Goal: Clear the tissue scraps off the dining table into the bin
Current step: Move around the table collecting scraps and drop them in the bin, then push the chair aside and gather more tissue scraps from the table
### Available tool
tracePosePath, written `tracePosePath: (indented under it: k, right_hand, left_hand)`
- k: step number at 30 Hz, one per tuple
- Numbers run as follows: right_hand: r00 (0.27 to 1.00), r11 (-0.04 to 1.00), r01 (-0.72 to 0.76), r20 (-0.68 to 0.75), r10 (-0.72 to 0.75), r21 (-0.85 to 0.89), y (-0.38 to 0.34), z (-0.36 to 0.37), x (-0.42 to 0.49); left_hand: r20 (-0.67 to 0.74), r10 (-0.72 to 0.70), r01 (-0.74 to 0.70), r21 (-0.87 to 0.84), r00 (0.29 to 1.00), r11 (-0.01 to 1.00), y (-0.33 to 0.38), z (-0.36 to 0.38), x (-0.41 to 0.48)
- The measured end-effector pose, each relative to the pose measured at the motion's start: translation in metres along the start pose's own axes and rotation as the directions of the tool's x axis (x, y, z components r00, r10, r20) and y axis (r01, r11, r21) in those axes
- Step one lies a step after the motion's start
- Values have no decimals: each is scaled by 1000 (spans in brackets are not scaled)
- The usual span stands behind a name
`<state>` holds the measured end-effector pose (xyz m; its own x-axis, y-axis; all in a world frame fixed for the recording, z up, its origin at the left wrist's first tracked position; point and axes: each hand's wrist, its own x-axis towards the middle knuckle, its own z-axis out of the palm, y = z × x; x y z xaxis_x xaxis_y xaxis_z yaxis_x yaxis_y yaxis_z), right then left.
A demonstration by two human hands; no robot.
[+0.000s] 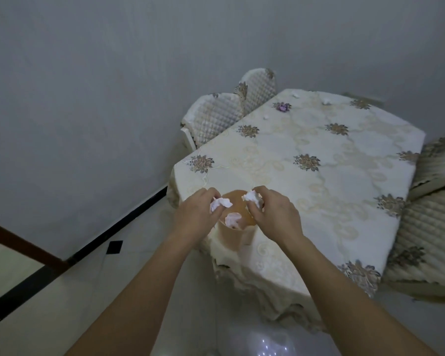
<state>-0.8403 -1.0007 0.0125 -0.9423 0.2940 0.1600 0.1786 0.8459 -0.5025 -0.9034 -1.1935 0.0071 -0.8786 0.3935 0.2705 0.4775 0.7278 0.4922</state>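
Over the orange bin (238,222) at the table's near corner: left hand (195,214) and right hand (275,214) each pinched a tissue wad, one wad (233,219) already binned, small scraps (296,94) left far side.

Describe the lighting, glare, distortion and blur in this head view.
Head view: dim, flat indoor light with faint shadows; a glare patch on the glossy floor at the bottom edge; wide-angle bending curves the black baseboard and stretches the forearms; the far tissue scraps look soft and tiny, while the left hand and right hand over the bin look fairly sharp.
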Motion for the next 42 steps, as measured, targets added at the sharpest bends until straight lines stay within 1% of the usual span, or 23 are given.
tracePosePath:
  k: [4,7,9,11,12,14,17,24,33,37,42]
  right_hand:
    - [1000,994,4,5,-4,-110,-4,-1,21]
    - [1000,989,15,12,-13,-145,-6,3,34]
    - [997,986,11,74,1,-164,-4,8,42]
    - [981,974,33,192,11,-224,3,13,46]
    - [971,967,51,239,11,-251,8,16,46]
    - [963,953,91,270,-10,-288,16,21,44]
    - [967,934,150,247,-70,-325,23,24,43]
    - [980,949,151,171,-106,-276,15,16,43]
    - [988,951,152,2,-158,-269,-3,-11,44]
    - [990,949,120,-40,-138,-291,0,-27,39]
    - [995,949,11,-92,-42,-314,20,-53,20]
  left_hand:
    - [14,49,-50,114,999,992,-3,17,28]
    - [39,58,-65,197,998,978,0,22,44]
    - [138,2,-36,241,990,970,3,24,52]
    - [245,-51,-22,289,968,957,3,28,58]
    - [271,-54,-31,301,961,953,2,29,59]
    - [259,-20,-63,308,966,949,-3,30,58]
    - [198,54,-118,326,979,938,-10,29,54]
    - [146,90,-133,319,985,938,-9,20,52]
    - [63,176,-187,327,982,926,12,-4,59]
    - [49,218,-223,301,975,927,26,-7,65]
    - [75,311,-320,256,947,912,50,3,72]
